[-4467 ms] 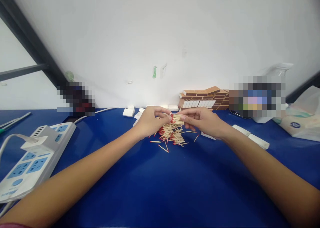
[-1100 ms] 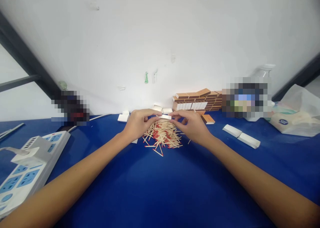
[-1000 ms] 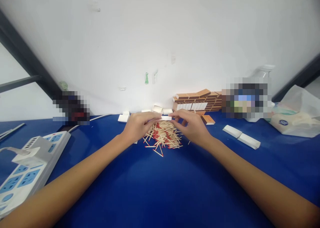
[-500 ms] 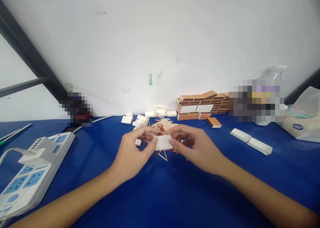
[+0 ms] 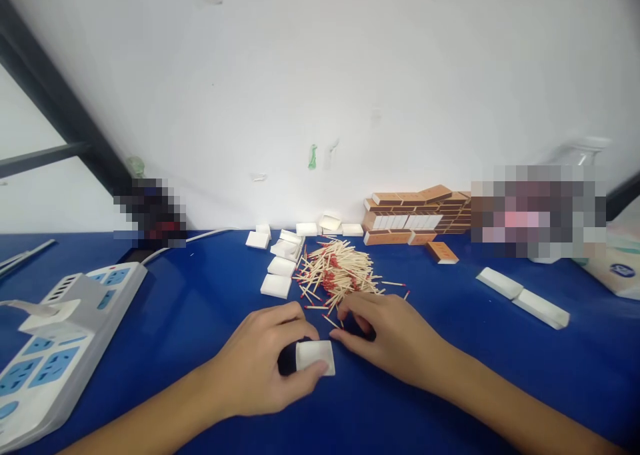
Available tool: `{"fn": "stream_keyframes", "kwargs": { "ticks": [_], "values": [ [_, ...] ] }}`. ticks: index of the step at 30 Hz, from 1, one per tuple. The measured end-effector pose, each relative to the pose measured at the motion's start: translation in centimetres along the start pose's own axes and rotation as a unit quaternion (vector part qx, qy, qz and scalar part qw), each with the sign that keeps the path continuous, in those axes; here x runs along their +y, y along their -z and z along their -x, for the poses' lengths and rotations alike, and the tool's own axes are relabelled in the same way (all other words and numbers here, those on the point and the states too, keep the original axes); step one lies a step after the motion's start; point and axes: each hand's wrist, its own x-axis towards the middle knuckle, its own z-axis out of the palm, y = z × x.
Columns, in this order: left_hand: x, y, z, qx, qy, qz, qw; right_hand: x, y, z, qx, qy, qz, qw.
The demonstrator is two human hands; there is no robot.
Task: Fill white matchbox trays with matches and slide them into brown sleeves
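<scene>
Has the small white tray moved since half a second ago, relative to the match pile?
Yes. The white tray, held by the left hand, has come toward the person, from just over the match pile to the blue table in front of it.

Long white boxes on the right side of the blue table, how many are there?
2. One long white box lies right of the matchstick pile; the second lies end to end just beyond it. The small white tray in the left hand is a different kind.
</scene>
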Motion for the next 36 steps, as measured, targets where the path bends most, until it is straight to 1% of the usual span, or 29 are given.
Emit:
{"fn": "stream_keyframes", "kwargs": {
  "ticks": [3,6,9,12,14,16,19,22,26,28,32,34,36],
  "values": [
    [0.2,0.4,0.1,-0.034,-0.012,-0.010,0.999,0.1,-0.2,-0.1,-0.010,0.004,0.000,1.000],
    [-0.1,0.4,-0.1,-0.041,-0.021,-0.018,0.999,0.7,0.1,-0.4,-0.006,0.007,0.032,0.999],
    [-0.8,-0.3,-0.6,-0.018,-0.019,-0.013,1.000,1.5,0.4,-0.7,-0.006,0.010,0.078,0.997],
    [-1.4,-1.2,-1.1,0.020,-0.037,0.000,0.999,1.9,0.8,-0.8,-0.015,0.014,0.116,0.993],
    [-1.5,-1.4,-1.3,0.038,-0.047,0.009,0.998,2.0,1.2,-0.7,-0.010,0.015,0.123,0.992],
    [-1.4,-1.3,-1.2,0.040,-0.046,0.009,0.998,1.9,1.7,-0.5,0.009,0.009,0.106,0.994],
    [-1.1,-1.0,-0.9,0.038,-0.024,0.005,0.999,0.9,2.0,-0.2,0.027,-0.003,0.033,0.999],
    [-1.1,-0.9,-0.8,0.041,-0.009,0.004,0.999,-0.5,1.4,0.1,0.000,0.002,-0.022,1.000],
    [-1.3,-1.1,-0.9,0.044,-0.021,0.005,0.999,-1.7,0.2,0.4,-0.043,0.045,-0.001,0.998],
    [-1.4,-1.1,-0.9,0.045,-0.024,0.007,0.999,-1.7,0.3,0.4,-0.036,0.052,-0.007,0.998],
    [-1.4,-0.9,-0.7,0.039,-0.028,0.012,0.999,-0.6,1.1,-0.2,0.026,0.032,-0.022,0.999],
    [-1.4,-0.8,-0.7,0.034,-0.029,0.007,0.999,-0.2,1.3,-0.6,0.022,0.023,-0.018,0.999],
    [-1.3,-0.7,-0.8,0.030,-0.024,-0.003,0.999,0.1,1.2,-0.9,0.001,0.017,-0.019,1.000]
  ]
}}
